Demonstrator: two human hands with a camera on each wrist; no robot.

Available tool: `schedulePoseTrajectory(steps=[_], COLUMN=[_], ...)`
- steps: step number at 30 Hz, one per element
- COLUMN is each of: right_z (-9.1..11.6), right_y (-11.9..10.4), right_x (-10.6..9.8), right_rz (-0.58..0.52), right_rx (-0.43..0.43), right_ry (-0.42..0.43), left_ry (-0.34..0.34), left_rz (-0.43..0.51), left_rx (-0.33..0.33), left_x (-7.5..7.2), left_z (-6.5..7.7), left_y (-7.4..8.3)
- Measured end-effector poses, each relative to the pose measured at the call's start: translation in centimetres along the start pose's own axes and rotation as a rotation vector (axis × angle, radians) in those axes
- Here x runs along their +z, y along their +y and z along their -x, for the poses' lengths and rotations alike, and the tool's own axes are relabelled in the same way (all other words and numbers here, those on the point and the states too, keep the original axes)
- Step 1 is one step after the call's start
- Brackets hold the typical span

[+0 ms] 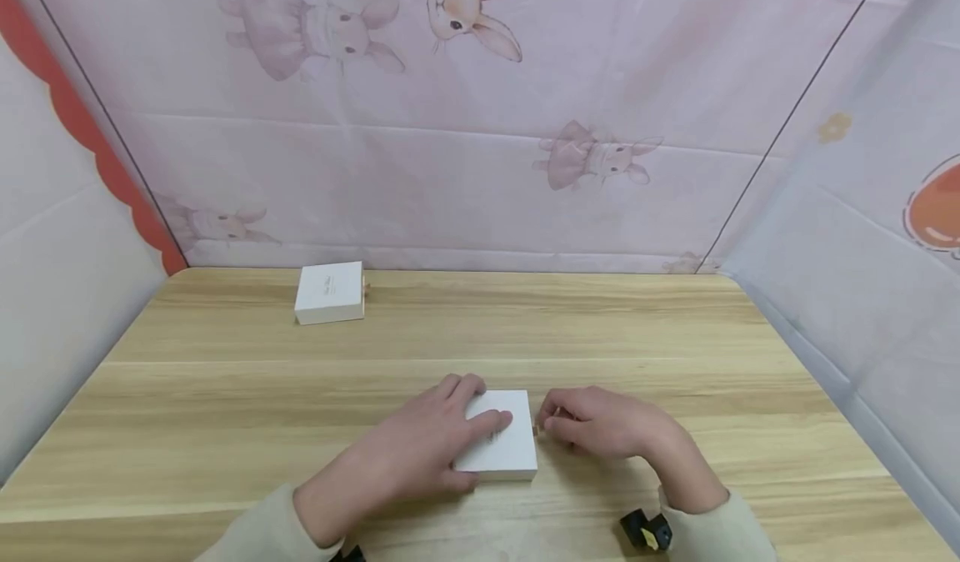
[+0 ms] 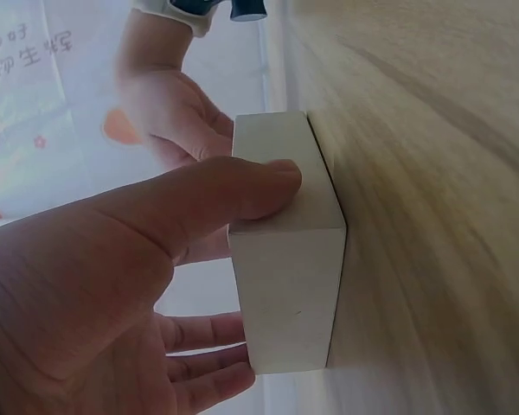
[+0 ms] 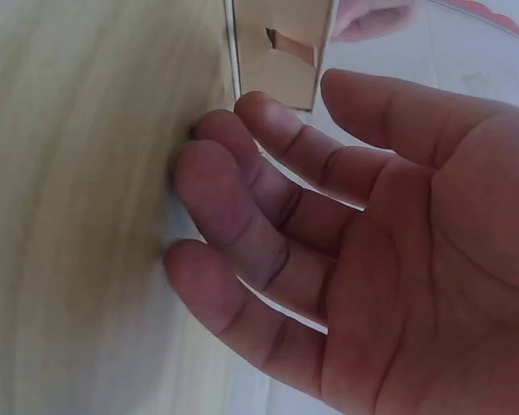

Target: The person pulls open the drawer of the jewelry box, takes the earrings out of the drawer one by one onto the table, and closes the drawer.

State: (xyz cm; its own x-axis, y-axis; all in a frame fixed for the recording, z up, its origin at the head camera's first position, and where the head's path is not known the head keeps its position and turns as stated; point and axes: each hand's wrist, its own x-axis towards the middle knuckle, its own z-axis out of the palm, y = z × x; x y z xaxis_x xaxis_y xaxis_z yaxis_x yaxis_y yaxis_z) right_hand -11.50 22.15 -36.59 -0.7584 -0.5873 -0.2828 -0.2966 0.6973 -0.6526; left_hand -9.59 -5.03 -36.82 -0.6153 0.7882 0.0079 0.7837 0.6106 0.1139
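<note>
A flat white box (image 1: pixel 513 449) lies on the wooden table near the front, with a small tan ribbon tab (image 1: pixel 536 430) at its right end. My left hand (image 1: pixel 431 439) grips this box from the left: the thumb presses its near side, one finger lies across the lid and others reach the far edge. Just right of the tab is my right hand (image 1: pixel 600 420), its fingers loosely bent and nothing held. In the right wrist view a gap separates the fingertips from the box's tan end (image 3: pixel 277 78), where the ribbon tab (image 3: pixel 292 45) sticks out.
A second white box (image 1: pixel 330 291) with printed lettering and a similar tab stands at the back left of the table (image 1: pixel 600 320). Behind the table hangs a pink rabbit-print cloth (image 1: pixel 420 178), and pale cloth walls flank both sides.
</note>
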Motion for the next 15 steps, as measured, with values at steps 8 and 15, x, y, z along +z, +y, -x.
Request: schedulePoseTrajectory(steps=[8, 15], right_z=[-0.64, -0.71], right_y=[-0.06, -0.32], right_x=[0.57, 0.92], right_rz=[0.059, 0.112], right_rx=[-0.054, -0.045], right_ry=[0.002, -0.006], left_ry=[-0.056, -0.068], left_rz=[-0.043, -0.131], left_rx=[0.124, 0.148], left_x=[0.43, 0.77], left_z=[-0.25, -0.26], left_y=[0.19, 0.74])
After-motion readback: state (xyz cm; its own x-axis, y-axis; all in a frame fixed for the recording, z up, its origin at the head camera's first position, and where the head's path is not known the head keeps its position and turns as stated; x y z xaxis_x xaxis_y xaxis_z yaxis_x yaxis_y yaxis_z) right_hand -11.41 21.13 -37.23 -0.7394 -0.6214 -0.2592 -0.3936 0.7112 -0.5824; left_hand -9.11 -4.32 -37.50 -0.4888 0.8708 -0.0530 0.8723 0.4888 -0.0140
